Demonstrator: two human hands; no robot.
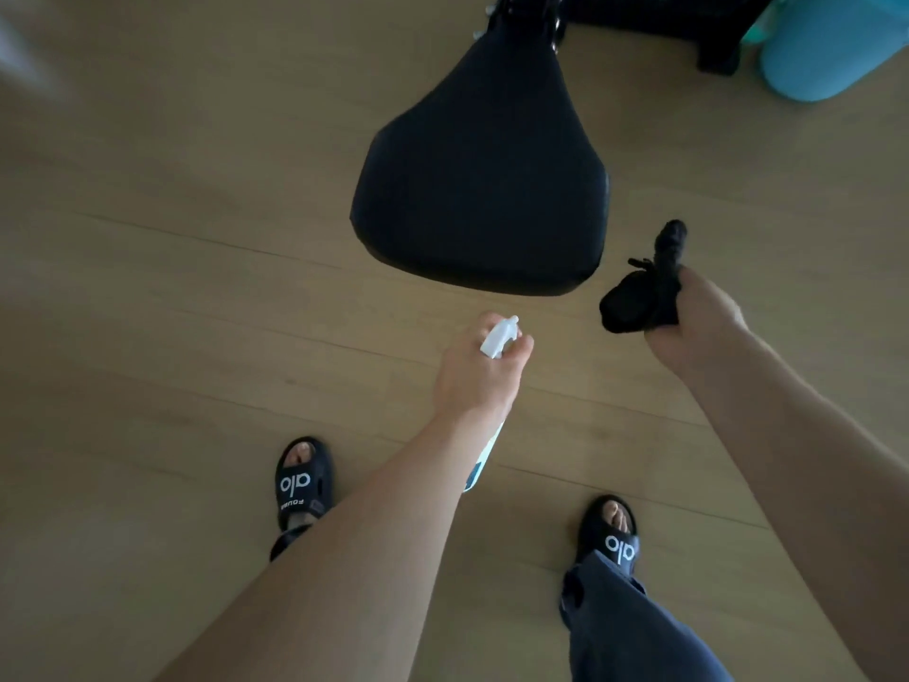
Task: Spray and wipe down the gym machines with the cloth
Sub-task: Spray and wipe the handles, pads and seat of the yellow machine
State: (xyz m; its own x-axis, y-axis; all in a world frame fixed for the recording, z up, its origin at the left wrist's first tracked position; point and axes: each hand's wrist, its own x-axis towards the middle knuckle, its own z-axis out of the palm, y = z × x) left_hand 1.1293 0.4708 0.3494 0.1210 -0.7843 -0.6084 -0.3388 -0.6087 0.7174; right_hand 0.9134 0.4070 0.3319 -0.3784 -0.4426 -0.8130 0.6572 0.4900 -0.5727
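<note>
A black padded seat [479, 184] of a gym machine fills the upper middle of the head view, wide end toward me. Just below its near edge my left hand [479, 371] grips a spray bottle [499, 337]; its white nozzle sticks out between the fingers and points at the seat, and the bottle's body shows under my wrist. To the right of the seat my right hand [698, 322] holds a bunched black cloth [639, 292], clear of the seat.
Wooden floor [172, 287] lies all around. The machine's black frame [639, 17] runs along the top, with a teal rolled object [831, 51] at the top right. My feet in black sandals [300, 484] stand below.
</note>
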